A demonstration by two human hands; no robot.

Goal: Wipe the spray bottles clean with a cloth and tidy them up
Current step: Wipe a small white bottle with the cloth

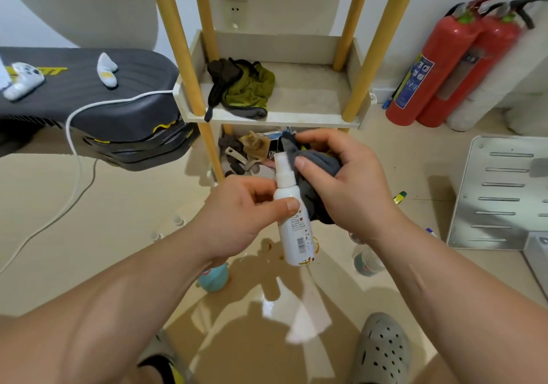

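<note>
Head view: left hand (240, 214) pinches the small white plastic spray bottle (292, 220) mid-body, long axis near upright, nozzle up. Right hand (347, 182) grips the bunched dark grey cloth (318, 173), touching the bottle's right side.

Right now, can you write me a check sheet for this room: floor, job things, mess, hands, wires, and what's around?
Surface: glossy beige floor.
Job's things: white spray bottle in hand; grey cloth pressed against its neck.
Clutter: teal container and clear bottle on the floor; rags on the shelf.
Grippers: left hand grips the bottle; right hand holds the cloth.
Cables: white cable runs from beside the shelf down to the floor.
Surroundings: two red fire extinguishers by the wall; metal panel on the right.
</note>
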